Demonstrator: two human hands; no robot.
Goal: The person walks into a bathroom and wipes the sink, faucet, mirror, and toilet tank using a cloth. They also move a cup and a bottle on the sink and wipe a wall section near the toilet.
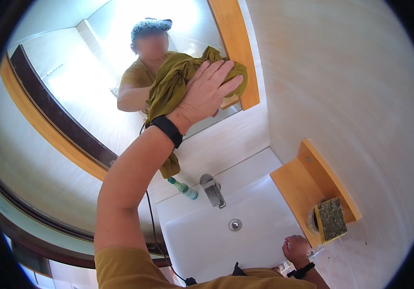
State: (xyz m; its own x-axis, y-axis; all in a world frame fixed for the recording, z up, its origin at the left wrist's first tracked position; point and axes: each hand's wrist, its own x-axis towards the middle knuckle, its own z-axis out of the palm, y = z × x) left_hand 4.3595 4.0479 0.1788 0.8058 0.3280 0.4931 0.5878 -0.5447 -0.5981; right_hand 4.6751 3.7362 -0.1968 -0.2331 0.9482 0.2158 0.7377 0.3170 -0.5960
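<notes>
My left hand (207,90), with a black band at its wrist, is spread flat on an olive-green cloth (169,86). It presses the bunched cloth against the lower right part of a mirror (95,72), over the inner edge of its wooden frame (241,47). One end of the cloth hangs below my forearm. My right hand (296,249) is low at the right, by the near right rim of a white washbasin (199,238). Its fingers are curled, and I see nothing in them. The mirror reflects a person in a patterned cap.
A chrome faucet (212,191) stands at the basin's back, beside a greenish bottle (183,188). On the right wall, a wooden shelf (297,180) bears a round holder with a yellow and dark sponge (331,220). A black cable (151,216) hangs along the basin's left side.
</notes>
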